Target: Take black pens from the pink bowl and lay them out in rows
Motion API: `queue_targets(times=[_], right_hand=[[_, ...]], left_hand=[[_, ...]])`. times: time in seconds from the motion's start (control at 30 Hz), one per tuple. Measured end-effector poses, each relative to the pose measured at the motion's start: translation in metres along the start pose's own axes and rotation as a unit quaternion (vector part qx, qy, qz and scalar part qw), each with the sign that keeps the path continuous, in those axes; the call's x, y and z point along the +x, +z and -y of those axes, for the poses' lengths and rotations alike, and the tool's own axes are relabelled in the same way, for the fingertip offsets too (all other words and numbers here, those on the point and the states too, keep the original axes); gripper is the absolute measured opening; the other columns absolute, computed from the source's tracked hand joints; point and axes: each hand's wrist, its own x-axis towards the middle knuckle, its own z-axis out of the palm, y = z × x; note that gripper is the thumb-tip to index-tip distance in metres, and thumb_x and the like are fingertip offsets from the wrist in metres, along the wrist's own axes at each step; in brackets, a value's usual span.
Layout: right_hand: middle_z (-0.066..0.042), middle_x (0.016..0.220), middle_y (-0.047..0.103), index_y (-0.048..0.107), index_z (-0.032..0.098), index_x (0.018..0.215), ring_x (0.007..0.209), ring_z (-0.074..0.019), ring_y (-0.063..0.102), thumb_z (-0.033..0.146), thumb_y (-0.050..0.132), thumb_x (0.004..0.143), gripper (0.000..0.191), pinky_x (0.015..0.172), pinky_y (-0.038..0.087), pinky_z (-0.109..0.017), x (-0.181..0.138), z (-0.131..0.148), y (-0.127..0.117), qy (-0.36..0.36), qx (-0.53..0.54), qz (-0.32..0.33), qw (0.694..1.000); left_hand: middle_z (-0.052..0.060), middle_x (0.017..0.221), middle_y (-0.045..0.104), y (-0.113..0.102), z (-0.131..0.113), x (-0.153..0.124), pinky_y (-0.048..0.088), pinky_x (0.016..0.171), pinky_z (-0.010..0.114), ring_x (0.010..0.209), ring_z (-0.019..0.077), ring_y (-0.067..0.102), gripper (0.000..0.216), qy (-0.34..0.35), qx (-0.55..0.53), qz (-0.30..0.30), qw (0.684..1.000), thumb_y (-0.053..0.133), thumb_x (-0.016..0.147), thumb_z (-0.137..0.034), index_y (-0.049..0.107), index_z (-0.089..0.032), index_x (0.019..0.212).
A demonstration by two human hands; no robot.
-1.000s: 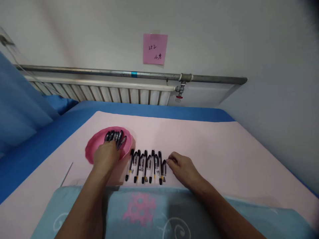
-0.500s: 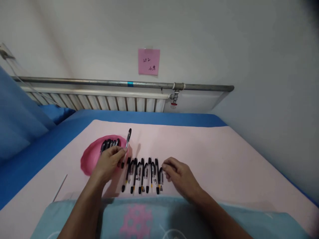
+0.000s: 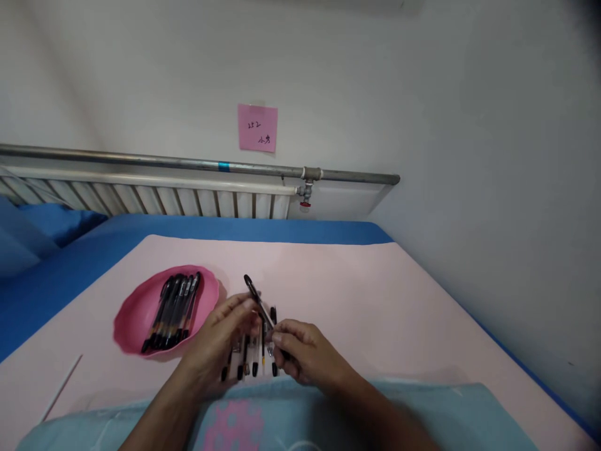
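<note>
A black-capped pen (image 3: 263, 311) is held tilted between my two hands, its cap up and to the left. My right hand (image 3: 305, 352) pinches the lower part of the barrel. My left hand (image 3: 230, 326) has its thumb and fingers closed around the pen just below the cap. Under the hands lie taken-apart pens: several clear barrels with black ends (image 3: 275, 369), a yellow-tipped refill (image 3: 263, 344), and small metal tips, partly hidden by my fingers. To the left, a pink scalloped dish (image 3: 126, 319) holds several whole black pens (image 3: 173, 307) side by side.
A thin white stick (image 3: 61, 388) lies on the pink tabletop (image 3: 338, 288) at the left. Light blue patterned cloth (image 3: 422, 407) covers the near edge. Behind the table stand a radiator (image 3: 188, 200), a pipe with a red-handled valve (image 3: 305, 203), and a wall with a pink note (image 3: 258, 128).
My left hand has carried the pen from beside the dish rightward over the row of parts. My right hand has closed on its lower end. The view has turned slightly right.
</note>
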Motion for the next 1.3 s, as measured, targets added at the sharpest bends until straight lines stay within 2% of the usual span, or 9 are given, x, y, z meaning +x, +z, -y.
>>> queue_targets(times=[0.13, 0.37, 0.63, 0.8, 0.9, 0.97, 1.03, 1.17, 1.3], right_hand=[[0.005, 0.053, 0.050, 0.056, 0.015, 0.088, 0.034, -0.0032, 0.036, 0.039, 0.049, 0.078, 0.027, 0.033, 0.019, -0.016, -0.004, 0.008, 0.001, 0.068, 0.044, 0.033, 0.996], [0.006, 0.050, 0.047, 0.056, 0.015, 0.086, 0.032, -0.0033, 0.034, 0.039, 0.049, 0.077, 0.027, 0.031, 0.019, -0.015, -0.008, 0.012, -0.003, 0.077, 0.096, 0.118, 0.985], [0.007, 0.051, 0.050, 0.047, 0.018, 0.071, 0.036, -0.0025, 0.039, 0.031, 0.055, 0.071, 0.016, 0.034, 0.025, -0.014, -0.004, 0.008, 0.003, 0.054, -0.026, 0.008, 0.998], [0.008, 0.050, 0.050, 0.049, 0.018, 0.072, 0.034, -0.0029, 0.038, 0.027, 0.054, 0.070, 0.011, 0.033, 0.023, -0.015, -0.004, 0.006, 0.000, 0.069, -0.047, -0.004, 0.996], [0.007, 0.051, 0.049, 0.049, 0.017, 0.073, 0.035, -0.0029, 0.039, 0.030, 0.054, 0.071, 0.013, 0.033, 0.023, -0.015, -0.004, 0.007, -0.003, 0.065, -0.045, -0.015, 0.997], [0.007, 0.052, 0.049, 0.049, 0.017, 0.073, 0.036, -0.0031, 0.040, 0.032, 0.054, 0.073, 0.016, 0.033, 0.023, -0.015, -0.004, 0.008, -0.003, 0.055, -0.040, -0.020, 0.997], [0.006, 0.053, 0.050, 0.049, 0.017, 0.073, 0.037, -0.0033, 0.040, 0.034, 0.053, 0.073, 0.017, 0.033, 0.023, -0.015, -0.004, 0.007, -0.002, 0.047, -0.035, -0.014, 0.998], [0.004, 0.056, 0.053, 0.052, 0.016, 0.078, 0.038, -0.0038, 0.042, 0.038, 0.050, 0.076, 0.022, 0.033, 0.025, -0.015, -0.004, 0.005, -0.001, 0.037, -0.035, 0.018, 0.999], [0.004, 0.054, 0.052, 0.055, 0.015, 0.083, 0.037, -0.0041, 0.041, 0.037, 0.046, 0.079, 0.024, 0.033, 0.027, -0.015, -0.006, 0.006, -0.001, 0.033, -0.033, 0.057, 0.997]], left_hand=[[0.009, 0.086, 0.067, -0.007, -0.011, 0.005, 0.049, 0.064, 0.027, 0.074, 0.0159, 0.061, 0.026, 0.045, -0.057, -0.033, 0.997, 0.066, 0.071, -0.028, 0.066, -0.013, 0.092], [0.008, 0.086, 0.067, -0.011, -0.007, 0.006, 0.048, 0.062, 0.023, 0.073, 0.0134, 0.060, 0.026, 0.035, -0.071, -0.013, 0.997, 0.065, 0.073, -0.026, 0.067, -0.014, 0.096], [0.004, 0.075, 0.067, -0.013, -0.009, 0.011, 0.047, 0.054, 0.019, 0.062, 0.0098, 0.058, 0.017, 0.067, -0.093, -0.094, 0.989, 0.071, 0.066, -0.022, 0.067, -0.012, 0.080], [0.002, 0.071, 0.066, -0.024, -0.025, 0.013, 0.050, 0.056, 0.020, 0.064, 0.0108, 0.061, 0.004, 0.113, -0.143, -0.174, 0.968, 0.063, 0.072, -0.017, 0.064, -0.015, 0.074], [0.002, 0.071, 0.065, -0.030, -0.036, 0.012, 0.052, 0.061, 0.023, 0.068, 0.0118, 0.062, 0.008, 0.123, -0.164, -0.206, 0.957, 0.056, 0.073, -0.012, 0.063, -0.015, 0.075], [0.002, 0.072, 0.064, -0.030, -0.037, 0.011, 0.052, 0.061, 0.024, 0.068, 0.0120, 0.061, 0.009, 0.105, -0.188, -0.191, 0.958, 0.054, 0.071, -0.010, 0.062, -0.014, 0.075], [0.001, 0.066, 0.058, -0.027, -0.033, 0.011, 0.049, 0.052, 0.020, 0.058, 0.0087, 0.056, 0.005, 0.071, -0.203, -0.138, 0.967, 0.057, 0.070, -0.011, 0.060, -0.014, 0.072], [-0.007, 0.052, 0.037, -0.018, -0.019, 0.008, 0.026, 0.033, 0.014, 0.038, 0.0014, 0.030, 0.015, -0.007, -0.144, -0.031, 0.989, 0.065, 0.072, -0.021, 0.061, -0.014, 0.084], [-0.006, 0.058, 0.041, -0.016, -0.012, 0.003, 0.019, 0.034, 0.013, 0.039, -0.0004, 0.027, 0.028, -0.032, -0.074, 0.018, 0.997, 0.066, 0.072, -0.024, 0.062, -0.013, 0.098]])
